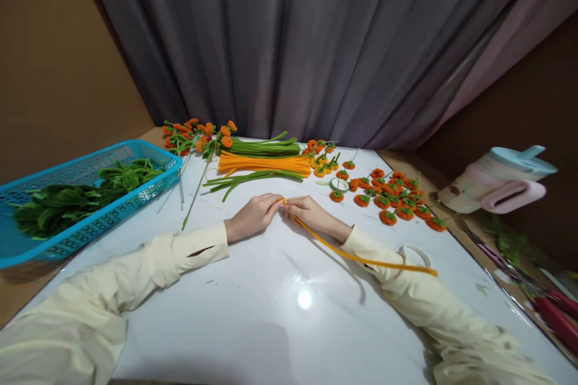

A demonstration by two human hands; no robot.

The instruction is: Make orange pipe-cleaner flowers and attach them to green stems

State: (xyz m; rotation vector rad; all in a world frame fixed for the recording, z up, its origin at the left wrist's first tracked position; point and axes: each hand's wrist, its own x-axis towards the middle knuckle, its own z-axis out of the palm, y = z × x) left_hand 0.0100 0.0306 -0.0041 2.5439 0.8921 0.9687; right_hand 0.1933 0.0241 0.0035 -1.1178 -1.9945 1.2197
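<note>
Near the middle of the white table (253,325), my left hand (255,215) and my right hand (313,216) meet fingertip to fingertip. Both pinch the end of an orange fuzzy stem (361,257), whose long free part runs over my right wrist and sleeve. The gripped end is small and mostly hidden by the fingers. Behind my hands lie a bundle of orange stems (264,163) and green stems (262,148), with a few more green stems (257,179) in front. Orange pieces with green tops (392,192) are spread at the right.
A blue basket (103,216) with green leaves (58,210) stands at the left. Orange flowers (203,132) lie at the back left. A tape roll (338,185) sits behind my right hand. At the right are a cup (487,180) and red-handled tools (555,313).
</note>
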